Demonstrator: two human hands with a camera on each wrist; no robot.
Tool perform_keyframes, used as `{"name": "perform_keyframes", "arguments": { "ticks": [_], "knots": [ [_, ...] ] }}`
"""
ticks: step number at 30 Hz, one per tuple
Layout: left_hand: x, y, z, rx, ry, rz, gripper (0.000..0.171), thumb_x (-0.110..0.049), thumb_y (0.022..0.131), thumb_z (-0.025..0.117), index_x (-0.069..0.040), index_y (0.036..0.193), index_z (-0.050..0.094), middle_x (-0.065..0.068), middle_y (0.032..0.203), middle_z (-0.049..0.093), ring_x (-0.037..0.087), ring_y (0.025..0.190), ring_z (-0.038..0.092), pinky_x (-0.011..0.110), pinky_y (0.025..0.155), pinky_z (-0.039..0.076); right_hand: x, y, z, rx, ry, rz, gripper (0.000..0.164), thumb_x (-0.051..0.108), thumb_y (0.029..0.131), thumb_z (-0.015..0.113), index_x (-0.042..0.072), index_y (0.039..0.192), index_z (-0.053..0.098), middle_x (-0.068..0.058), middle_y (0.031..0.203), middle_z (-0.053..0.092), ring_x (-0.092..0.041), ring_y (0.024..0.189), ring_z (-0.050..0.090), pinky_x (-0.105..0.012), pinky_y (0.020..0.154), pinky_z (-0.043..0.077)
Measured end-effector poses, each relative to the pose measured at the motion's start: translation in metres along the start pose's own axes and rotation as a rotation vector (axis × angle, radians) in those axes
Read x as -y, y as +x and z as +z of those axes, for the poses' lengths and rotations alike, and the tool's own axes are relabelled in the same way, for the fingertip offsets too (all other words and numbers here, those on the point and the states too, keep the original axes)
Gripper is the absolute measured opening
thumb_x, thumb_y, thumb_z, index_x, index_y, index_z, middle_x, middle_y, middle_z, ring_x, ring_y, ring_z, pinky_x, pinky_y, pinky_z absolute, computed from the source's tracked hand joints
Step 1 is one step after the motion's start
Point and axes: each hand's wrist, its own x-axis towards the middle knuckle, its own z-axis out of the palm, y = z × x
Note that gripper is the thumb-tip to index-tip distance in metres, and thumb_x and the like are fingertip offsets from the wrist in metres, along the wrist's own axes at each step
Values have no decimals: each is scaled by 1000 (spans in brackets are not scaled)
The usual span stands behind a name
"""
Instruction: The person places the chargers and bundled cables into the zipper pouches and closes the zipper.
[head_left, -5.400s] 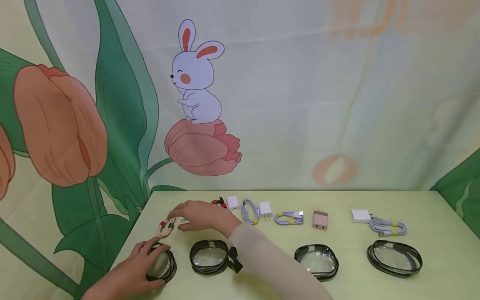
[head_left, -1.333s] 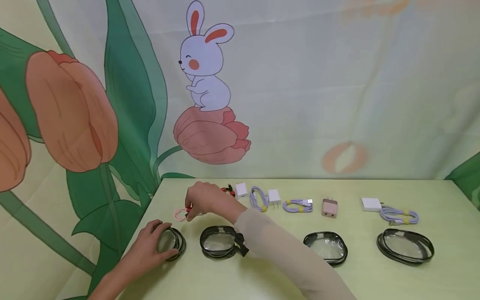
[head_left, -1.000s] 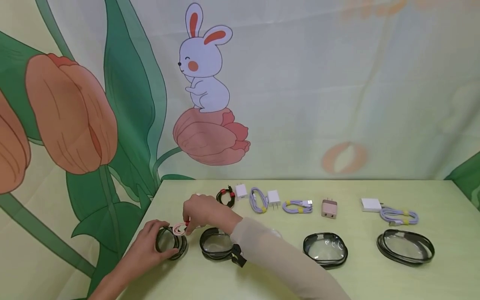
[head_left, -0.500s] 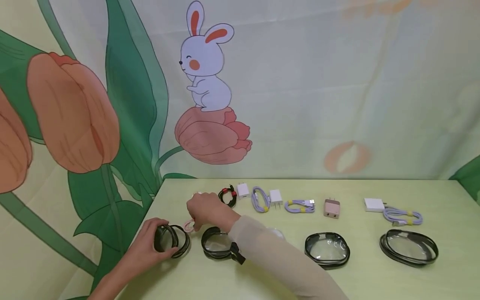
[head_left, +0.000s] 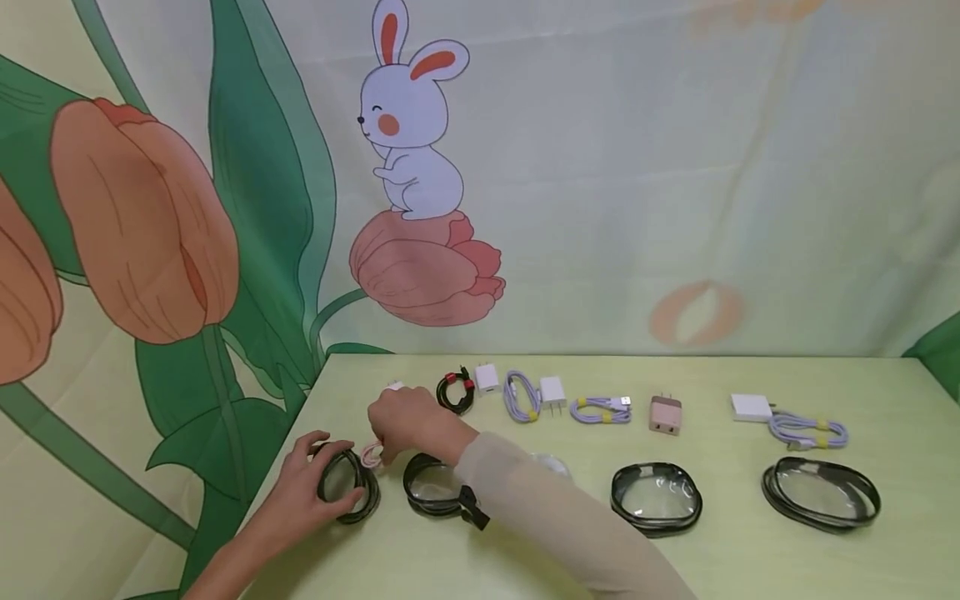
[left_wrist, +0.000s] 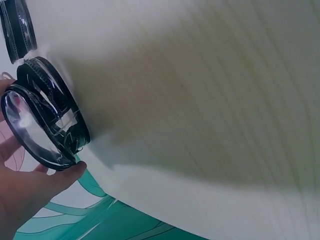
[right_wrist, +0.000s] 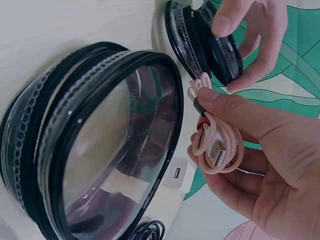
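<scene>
My left hand (head_left: pixel 296 487) grips the leftmost small clear pouch (left_wrist: pixel 47 107), which has black edging and a zip, with fingers at its far side and thumb at its near side. In the right wrist view, a bundled pink USB cable (right_wrist: pixel 220 142) with a red tie and a dark tie is held between the thumb and fingers of my right hand (head_left: pixel 411 423). One looped end of the cable is right at the pouch's edge. The head view shows only a bit of the cable, as my right hand covers the rest.
Another clear pouch (head_left: pixel 433 507) stands just right of the held one, below my right forearm. Two more pouches, one (head_left: pixel 656 529) and another (head_left: pixel 821 527), lie further right. Along the back are a black cable (head_left: pixel 442 400), lilac cables (head_left: pixel 521 400), white chargers (head_left: pixel 552 392) and a pink charger (head_left: pixel 665 417).
My right hand has picked up the pink cable from the back left and brought it nearer to the pouch. The left hand keeps its hold on the pouch, whose tilt has shifted slightly.
</scene>
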Motion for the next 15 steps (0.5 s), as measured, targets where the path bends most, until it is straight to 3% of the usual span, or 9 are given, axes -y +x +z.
{"name": "perform_keyframes", "arguments": {
  "ticks": [9,15],
  "knots": [
    [-4,5,-3,70,36,-79,79,-47,75,88,-4,132,56,24,138,49,52,123,45,64,97,44,-4,-8,-7,6,13,-70,18,45,80,86,29,86,79,15,88,68,-7,80,61,-30,63,53],
    [-4,7,-3,51,-47,-116,78,-47,81,84,-3,135,50,23,138,49,46,125,47,61,99,44,-1,-4,0,33,-26,-61,22,38,78,89,27,73,71,15,75,63,-7,71,58,-31,62,51]
  ]
}}
